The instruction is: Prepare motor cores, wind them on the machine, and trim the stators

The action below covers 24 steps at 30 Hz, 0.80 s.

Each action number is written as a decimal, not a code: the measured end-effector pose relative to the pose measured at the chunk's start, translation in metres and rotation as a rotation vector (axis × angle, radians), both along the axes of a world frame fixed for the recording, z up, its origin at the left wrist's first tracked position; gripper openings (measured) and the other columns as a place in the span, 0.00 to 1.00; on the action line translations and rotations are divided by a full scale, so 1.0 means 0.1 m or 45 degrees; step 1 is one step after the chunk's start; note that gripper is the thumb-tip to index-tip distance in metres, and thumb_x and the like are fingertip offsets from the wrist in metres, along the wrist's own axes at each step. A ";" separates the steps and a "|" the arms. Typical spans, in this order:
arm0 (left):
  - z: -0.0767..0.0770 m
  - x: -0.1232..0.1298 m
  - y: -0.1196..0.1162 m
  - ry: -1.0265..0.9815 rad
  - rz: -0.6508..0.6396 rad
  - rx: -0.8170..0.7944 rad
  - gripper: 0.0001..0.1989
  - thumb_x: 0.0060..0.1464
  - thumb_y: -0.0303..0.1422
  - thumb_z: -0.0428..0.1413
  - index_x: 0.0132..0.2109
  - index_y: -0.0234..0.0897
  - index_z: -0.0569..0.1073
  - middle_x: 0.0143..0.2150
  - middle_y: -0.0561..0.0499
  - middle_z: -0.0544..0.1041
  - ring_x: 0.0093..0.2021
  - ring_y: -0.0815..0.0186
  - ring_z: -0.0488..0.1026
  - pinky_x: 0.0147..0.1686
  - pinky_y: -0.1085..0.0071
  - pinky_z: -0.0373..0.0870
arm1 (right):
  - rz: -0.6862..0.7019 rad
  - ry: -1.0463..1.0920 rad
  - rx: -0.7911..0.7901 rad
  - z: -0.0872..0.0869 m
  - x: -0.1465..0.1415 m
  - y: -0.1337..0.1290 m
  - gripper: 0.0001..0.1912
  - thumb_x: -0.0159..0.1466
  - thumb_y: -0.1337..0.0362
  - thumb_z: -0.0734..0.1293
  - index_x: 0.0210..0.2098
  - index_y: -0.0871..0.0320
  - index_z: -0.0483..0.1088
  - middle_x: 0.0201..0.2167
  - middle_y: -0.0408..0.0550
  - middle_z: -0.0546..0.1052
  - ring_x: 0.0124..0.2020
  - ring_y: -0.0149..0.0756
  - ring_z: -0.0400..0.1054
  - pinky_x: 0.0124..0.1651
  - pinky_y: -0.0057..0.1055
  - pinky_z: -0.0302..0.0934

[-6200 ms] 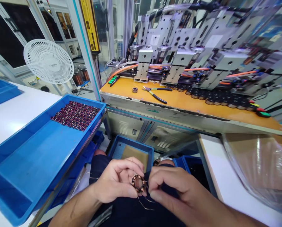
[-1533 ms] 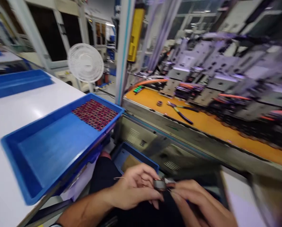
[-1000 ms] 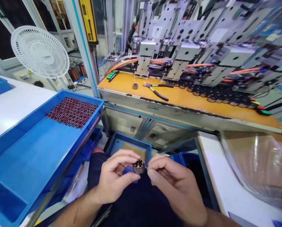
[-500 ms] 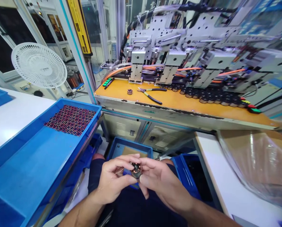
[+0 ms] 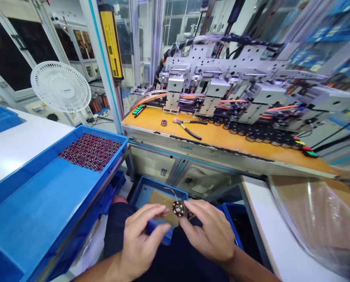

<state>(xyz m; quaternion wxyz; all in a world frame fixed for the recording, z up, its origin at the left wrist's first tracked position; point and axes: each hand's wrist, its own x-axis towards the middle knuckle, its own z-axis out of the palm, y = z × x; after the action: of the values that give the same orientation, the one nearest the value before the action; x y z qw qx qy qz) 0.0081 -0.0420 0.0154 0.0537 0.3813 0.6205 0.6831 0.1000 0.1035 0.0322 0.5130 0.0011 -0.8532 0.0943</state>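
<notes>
Between the thumb and fingers of my right hand (image 5: 208,225) is a small ring-shaped motor stator (image 5: 178,209) wound with copper wire. Its round face is turned toward me, and a loose wire end (image 5: 171,190) sticks up from its top. My left hand (image 5: 144,235) is just left of it, thumb and fingers apart, with nothing between them. Both hands are above my lap, in front of a blue bin (image 5: 139,188) with a piece of cardboard (image 5: 160,199) in it.
On the orange bench (image 5: 151,117) lie cutting pliers (image 5: 189,127), another stator (image 5: 164,122) and a row of stators (image 5: 251,131) under a machine (image 5: 218,86). At left, a blue tray (image 5: 45,199) holds many small parts (image 5: 89,150). Plastic-wrapped cardboard (image 5: 316,227) lies at right.
My left hand has let go of the stator and moved slightly away to the left. The stator, now in my right hand alone, has turned its face toward me. The camera view has tilted up.
</notes>
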 end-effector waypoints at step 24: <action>0.17 -0.09 0.02 -0.431 -0.469 0.048 0.13 0.51 0.24 0.64 0.44 0.39 0.80 0.46 0.45 0.82 0.37 0.68 0.79 0.35 0.76 0.76 | 0.530 -0.189 -0.782 0.13 0.09 -0.19 0.08 0.62 0.77 0.67 0.35 0.58 0.72 0.27 0.45 0.72 0.27 0.31 0.68 0.29 0.26 0.64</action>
<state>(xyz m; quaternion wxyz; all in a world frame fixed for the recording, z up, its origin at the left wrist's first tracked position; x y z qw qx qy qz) -0.0010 -0.0402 0.0327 0.2734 0.3691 0.5099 0.7274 0.1088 0.0850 0.0450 0.3962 0.0138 -0.8015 0.4477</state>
